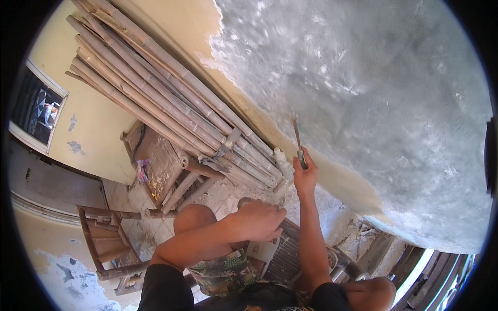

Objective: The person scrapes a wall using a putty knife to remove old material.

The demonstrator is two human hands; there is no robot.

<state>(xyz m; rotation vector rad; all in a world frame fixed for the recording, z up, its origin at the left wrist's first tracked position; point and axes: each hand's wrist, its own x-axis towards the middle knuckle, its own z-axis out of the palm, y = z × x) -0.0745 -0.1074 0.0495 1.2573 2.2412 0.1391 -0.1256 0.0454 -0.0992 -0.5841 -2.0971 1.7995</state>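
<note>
The right hand (305, 173) is clamped around the handle of a scraper (298, 144), whose long blade runs up and slightly left from the fist to the grey plastered wall (373, 93). The left hand (259, 220), fingers curled together, rests nearer the body on a metal can (244, 201), below and left of the tool.

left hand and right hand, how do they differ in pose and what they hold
The right hand is raised to the wall, gripping a thin scraper-like tool that points upward; the left hand sits lower, palm down by the knee. What the left hand rests on is hidden. Both are bare, with forearms entering from the lower edge.
</note>
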